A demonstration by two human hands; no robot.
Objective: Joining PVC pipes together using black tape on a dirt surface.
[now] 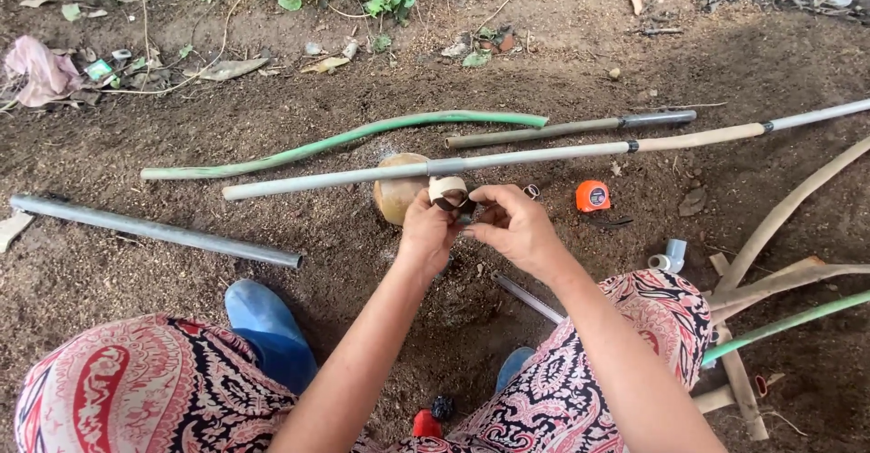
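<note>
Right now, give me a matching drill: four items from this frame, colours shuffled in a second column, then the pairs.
Things:
1. tape measure
2. curved hose
3. pipe at left
4. shoe

Colours:
A. blue
B. orange
C. grey
D. green

Pairs: 1-B, 2-D, 3-C, 4-A
</note>
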